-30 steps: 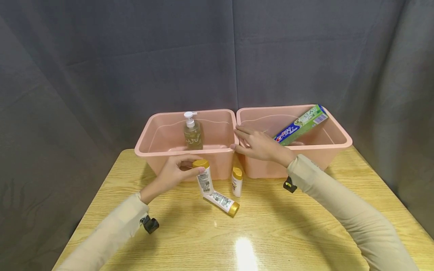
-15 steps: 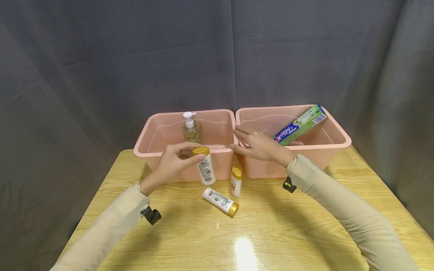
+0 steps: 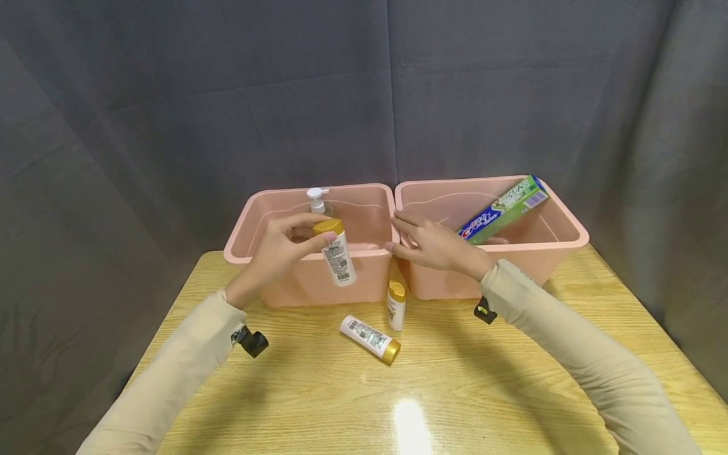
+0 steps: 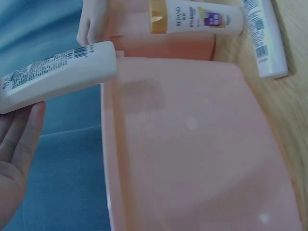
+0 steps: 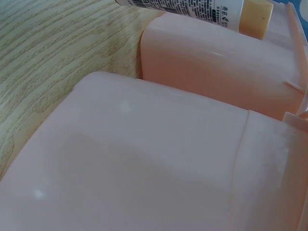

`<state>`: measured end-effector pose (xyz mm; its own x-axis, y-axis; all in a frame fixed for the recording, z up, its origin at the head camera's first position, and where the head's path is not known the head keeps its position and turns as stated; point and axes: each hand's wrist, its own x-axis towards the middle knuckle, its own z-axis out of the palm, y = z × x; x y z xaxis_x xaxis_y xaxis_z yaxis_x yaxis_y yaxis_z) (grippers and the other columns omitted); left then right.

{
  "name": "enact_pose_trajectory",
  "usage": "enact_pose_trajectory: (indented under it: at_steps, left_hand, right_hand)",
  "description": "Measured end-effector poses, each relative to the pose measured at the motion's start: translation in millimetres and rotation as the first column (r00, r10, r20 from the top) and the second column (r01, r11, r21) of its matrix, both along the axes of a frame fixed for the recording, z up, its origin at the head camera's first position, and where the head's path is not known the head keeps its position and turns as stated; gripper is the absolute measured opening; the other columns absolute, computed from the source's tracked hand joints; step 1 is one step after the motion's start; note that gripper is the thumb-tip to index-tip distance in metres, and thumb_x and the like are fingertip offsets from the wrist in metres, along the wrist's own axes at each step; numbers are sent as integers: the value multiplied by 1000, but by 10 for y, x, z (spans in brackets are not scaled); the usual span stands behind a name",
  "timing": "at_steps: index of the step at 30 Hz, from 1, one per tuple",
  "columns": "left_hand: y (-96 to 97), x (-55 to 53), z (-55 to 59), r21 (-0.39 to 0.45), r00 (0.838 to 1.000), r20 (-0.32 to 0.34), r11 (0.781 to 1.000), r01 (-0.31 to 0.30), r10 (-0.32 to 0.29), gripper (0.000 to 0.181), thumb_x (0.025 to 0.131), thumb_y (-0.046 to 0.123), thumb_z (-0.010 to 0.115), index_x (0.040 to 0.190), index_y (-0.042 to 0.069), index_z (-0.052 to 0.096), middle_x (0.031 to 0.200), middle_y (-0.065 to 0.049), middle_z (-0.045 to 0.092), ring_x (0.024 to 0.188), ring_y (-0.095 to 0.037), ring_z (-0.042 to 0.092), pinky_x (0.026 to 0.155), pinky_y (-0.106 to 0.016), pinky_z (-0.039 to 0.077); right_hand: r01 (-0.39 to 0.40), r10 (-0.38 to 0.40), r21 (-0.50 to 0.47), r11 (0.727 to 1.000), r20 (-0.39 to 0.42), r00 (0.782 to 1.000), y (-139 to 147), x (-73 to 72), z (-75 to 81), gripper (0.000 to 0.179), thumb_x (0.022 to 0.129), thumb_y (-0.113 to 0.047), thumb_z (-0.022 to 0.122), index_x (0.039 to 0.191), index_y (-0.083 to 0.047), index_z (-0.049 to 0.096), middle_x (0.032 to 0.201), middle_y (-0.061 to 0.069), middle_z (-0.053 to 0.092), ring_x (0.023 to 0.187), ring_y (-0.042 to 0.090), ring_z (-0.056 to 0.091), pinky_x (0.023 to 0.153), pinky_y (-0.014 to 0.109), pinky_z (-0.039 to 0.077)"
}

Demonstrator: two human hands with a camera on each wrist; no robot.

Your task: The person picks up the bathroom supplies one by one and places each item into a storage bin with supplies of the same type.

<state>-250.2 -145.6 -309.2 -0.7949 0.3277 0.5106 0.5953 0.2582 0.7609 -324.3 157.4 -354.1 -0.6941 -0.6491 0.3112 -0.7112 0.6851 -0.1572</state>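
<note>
My left hand [image 3: 277,248] pinches a white bottle [image 3: 339,259] by its gold cap, thumb on the near side. The bottle hangs slightly tilted, cap up, before the front wall of the left pink bin [image 3: 307,287]. Its printed back label shows in the left wrist view too. My right hand [image 3: 435,245] rests with relaxed fingers over the meeting rims of the left bin and the right pink bin [image 3: 534,265]. Below, a second gold-capped bottle [image 3: 396,309] stands upright near the gap between the bins, and a white tube [image 3: 368,336] with a gold cap lies on its side.
A pump bottle [image 3: 317,201] stands inside the left bin, mostly hidden behind my left hand and the held bottle. A green and blue Crest toothpaste box [image 3: 503,212] leans diagonally in the right bin. Both bins sit on a wooden table [image 3: 318,404] before a dark curtain [image 3: 284,95].
My left hand has lifted the bottle from beside the lying tube up to the left bin's front rim, lately drifting slightly left. The right hand stays put.
</note>
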Motion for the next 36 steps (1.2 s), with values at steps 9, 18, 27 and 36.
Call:
enact_pose_trajectory:
  at_steps: [9, 18, 27, 36]
  left_hand:
    - [-49, -109, 137, 31, 999, -47, 1000, 0, 2, 29, 88, 4, 74, 116, -3, 70, 98, -13, 73, 82, -16, 71, 73, -24, 58]
    - [-99, -237, 221, 8, 992, -97, 997, -77, 77, 29, 89, 14, 76, 114, 2, 72, 102, -10, 73, 84, -15, 71, 77, -24, 57]
    - [-113, -337, 273, 60, 995, -23, 993, -99, 100, 33, 90, 20, 76, 118, 3, 71, 105, -7, 72, 87, -17, 69, 78, -24, 56]
    - [-120, -469, 232, 72, 987, 25, 984, -161, 159, 36, 90, 18, 75, 122, 3, 69, 112, -9, 71, 93, -14, 69, 84, -24, 54]
  right_hand:
    - [-18, 18, -11, 1000, -6, 1000, -1, -2, -8, 72, 100, -52, 48, 147, 2, 43, 153, 20, 38, 136, 38, 42, 110, 50, 37]
    - [-7, 7, -7, 1000, 10, 1000, -8, -11, -16, 73, 100, -54, 48, 148, 0, 42, 154, 18, 38, 138, 36, 40, 112, 48, 35]
    - [5, -5, -3, 1000, 12, 1000, -6, -4, -15, 73, 99, -54, 48, 148, -1, 42, 154, 17, 37, 138, 36, 41, 111, 49, 36]
    - [-5, 5, -11, 1000, 0, 1000, 7, -16, -28, 72, 100, -54, 49, 148, 0, 43, 154, 18, 38, 136, 36, 42, 111, 48, 37]
